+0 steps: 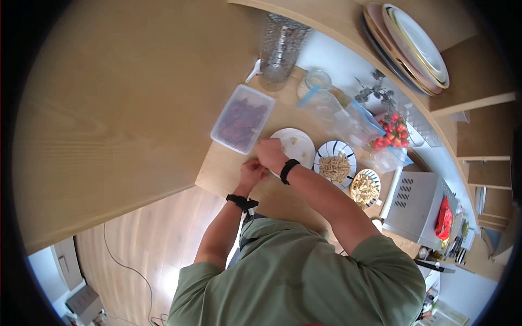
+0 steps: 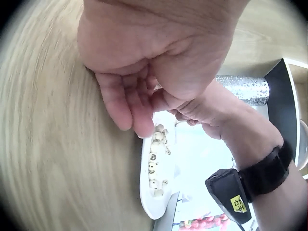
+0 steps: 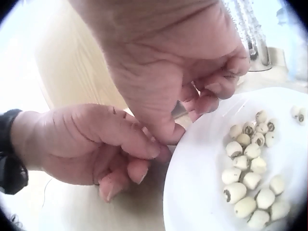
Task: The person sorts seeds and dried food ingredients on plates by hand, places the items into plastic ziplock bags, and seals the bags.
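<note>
The left hand (image 1: 252,173) and right hand (image 1: 270,154) meet at the near-left edge of a round white plate (image 1: 303,144). In the right wrist view, the left thumb and forefinger (image 3: 149,149) come together right beside the right thumb (image 3: 173,134), their tips touching or nearly so. The other fingers of both hands are bent. I cannot tell whether something small sits between the fingertips. On the plate lie several round cream lotus seeds (image 3: 244,207), some with dark ends; the left wrist view shows them below the left fingers.
Left of the plate stands a clear plastic box (image 1: 220,130) of dark red pieces. To its right are a blue-striped plate (image 1: 352,156) of pale pieces and a small basket (image 1: 376,178) of yellowish pieces. Behind are a glass vase (image 1: 280,54), a jar (image 1: 318,80) and plastic bags (image 1: 337,111).
</note>
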The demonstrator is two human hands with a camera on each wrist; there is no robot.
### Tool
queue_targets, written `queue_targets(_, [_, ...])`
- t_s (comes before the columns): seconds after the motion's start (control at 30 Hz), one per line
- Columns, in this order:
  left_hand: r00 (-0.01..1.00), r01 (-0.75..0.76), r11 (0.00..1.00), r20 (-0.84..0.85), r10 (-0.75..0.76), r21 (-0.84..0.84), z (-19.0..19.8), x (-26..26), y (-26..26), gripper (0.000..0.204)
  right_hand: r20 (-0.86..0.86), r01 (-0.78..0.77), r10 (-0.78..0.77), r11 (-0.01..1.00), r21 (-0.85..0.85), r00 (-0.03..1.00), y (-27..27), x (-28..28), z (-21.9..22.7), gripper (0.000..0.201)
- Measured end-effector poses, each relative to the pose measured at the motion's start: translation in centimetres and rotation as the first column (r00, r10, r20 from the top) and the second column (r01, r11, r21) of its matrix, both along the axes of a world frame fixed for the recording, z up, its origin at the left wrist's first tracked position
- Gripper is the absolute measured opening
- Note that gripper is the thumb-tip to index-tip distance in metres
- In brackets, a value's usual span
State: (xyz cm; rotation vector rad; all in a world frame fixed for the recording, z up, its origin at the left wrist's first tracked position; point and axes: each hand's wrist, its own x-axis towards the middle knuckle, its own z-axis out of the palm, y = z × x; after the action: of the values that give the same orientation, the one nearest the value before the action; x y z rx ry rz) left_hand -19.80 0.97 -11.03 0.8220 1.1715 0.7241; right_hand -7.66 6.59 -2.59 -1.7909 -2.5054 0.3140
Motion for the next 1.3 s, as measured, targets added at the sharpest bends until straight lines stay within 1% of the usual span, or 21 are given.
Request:
queue_targets(0.07, [1.000, -0.001, 1.000, -0.003, 0.001, 0.005, 0.2, -0.1, 0.1, 0.011, 0.092, -0.028, 0.036, 0.995, -0.092, 0.995, 0.6, -0.2, -0.7, 0.013])
queue_targets(0.1, [1.000, -0.020, 1.000, -0.011, 0.020, 0.004, 0.3, -0.2, 0.1, 0.011, 0.165, -0.038, 0.053, 0.995, -0.092, 0.985, 0.7, -0.3, -1.2, 0.013])
queue_targets(0.13, [1.000, -0.002, 1.000, -0.009, 0.002, 0.010, 0.1, -0.2, 0.0, 0.011, 0.167, -0.021, 0.035, 0.996, -0.086, 0.985, 0.7, -0.4, -0.9, 0.013])
queue_targets(0.2, [0.999, -0.053, 0.999, -0.009, 0.053, 0.001, -0.3, -0.3, 0.0, 0.010, 0.214, -0.043, 0.072, 0.990, -0.135, 0.974, 0.7, -0.7, -0.2, 0.013])
queue_targets(0.23, [0.999, -0.039, 0.999, -0.008, 0.039, 0.005, 0.0, -0.3, 0.0, 0.010, 0.241, -0.037, 0.087, 0.978, -0.205, 0.967, 0.9, -0.7, 0.0, 0.014])
queue_targets(0.3, [0.997, -0.080, 0.996, -0.019, 0.080, -0.042, 0.5, -0.3, 0.0, 0.010, 0.268, -0.003, 0.061, 0.978, -0.210, 0.962, 1.0, -0.9, -0.5, 0.015])
queue_targets(0.37, [0.997, -0.074, 0.997, -0.009, 0.074, -0.036, 0.4, -0.3, 0.1, 0.010, 0.294, 0.022, 0.043, 0.976, -0.216, 0.955, 1.1, -1.1, -0.7, 0.016])
queue_targets(0.43, [0.997, -0.077, 0.997, -0.001, 0.077, -0.034, 0.3, -0.4, 0.0, 0.011, 0.328, 0.027, 0.065, 0.963, -0.269, 0.942, 1.1, -1.3, -0.6, 0.017])
queue_targets(0.5, [0.996, -0.073, 0.997, 0.040, 0.074, -0.025, 0.1, -0.5, 0.0, 0.011, 0.311, 0.011, 0.073, 0.966, -0.260, 0.947, 1.0, -1.2, -0.2, 0.016])
queue_targets(0.77, [0.995, -0.080, 0.996, 0.054, 0.082, -0.031, 0.7, -0.6, -0.1, 0.012, 0.176, 0.000, 0.036, 0.980, -0.199, 0.984, 0.6, -0.9, -0.7, 0.011])
queue_targets(0.83, [0.993, -0.092, 0.995, 0.073, 0.095, -0.044, 1.0, -0.5, -0.1, 0.013, 0.046, -0.128, 0.140, 0.971, -0.203, 0.989, 0.6, -0.1, 0.3, 0.015])
queue_targets(0.87, [0.993, -0.089, 0.996, 0.074, 0.091, -0.032, 1.3, -0.5, 0.0, 0.013, 0.047, -0.120, 0.132, 0.972, -0.202, 0.990, 0.4, 0.3, 1.0, 0.015])
queue_targets(0.93, [0.994, -0.082, 0.996, 0.075, 0.083, -0.021, 1.3, -0.6, -0.1, 0.013, -0.233, -0.009, -0.028, 0.988, -0.156, 0.972, -0.4, 1.1, 2.2, 0.020])
queue_targets(0.97, [0.993, -0.087, 0.995, 0.080, 0.090, -0.039, 1.0, -0.7, -0.1, 0.013, -0.232, -0.007, -0.030, 0.988, -0.155, 0.972, -1.2, 1.7, 2.0, 0.020])
queue_targets(1.0, [0.991, -0.094, 0.994, 0.087, 0.098, -0.055, 0.7, -0.8, 0.0, 0.012, -0.246, 0.189, -0.215, 0.974, -0.122, 0.945, -2.2, 2.5, 1.8, 0.021])
queue_targets(1.03, [0.991, -0.094, 0.994, 0.087, 0.098, -0.054, 0.7, -0.8, 0.1, 0.012, -0.265, 0.379, -0.390, 0.921, -0.093, 0.882, -3.0, 3.2, 1.4, 0.022])
queue_targets(1.07, [0.992, -0.090, 0.995, 0.080, 0.094, -0.051, 0.8, -0.8, 0.0, 0.012, -0.265, 0.382, -0.393, 0.919, -0.095, 0.880, -3.6, 4.0, 0.9, 0.022])
queue_targets(1.13, [0.995, -0.069, 0.996, 0.074, 0.073, -0.048, 0.9, -0.7, 0.0, 0.012, -0.204, 0.520, -0.554, 0.830, -0.201, 0.807, -5.0, 5.7, 0.0, 0.023])
queue_targets(1.2, [0.999, -0.043, 0.998, -0.029, 0.041, -0.048, 1.2, -0.3, 0.4, 0.012, -0.227, 0.547, -0.575, 0.818, -0.179, 0.786, -6.1, 6.9, -0.6, 0.022])
queue_targets(1.23, [0.999, -0.023, 0.999, -0.029, 0.021, -0.043, 1.2, -0.1, 0.5, 0.012, -0.262, 0.547, -0.571, 0.820, -0.165, 0.778, -6.5, 7.3, -0.6, 0.024])
queue_targets(1.3, [0.995, -0.008, 1.000, -0.101, 0.006, -0.018, 1.3, 0.2, 0.5, 0.015, -0.301, 0.563, -0.578, 0.814, -0.144, 0.759, -7.3, 8.1, -0.4, 0.025])
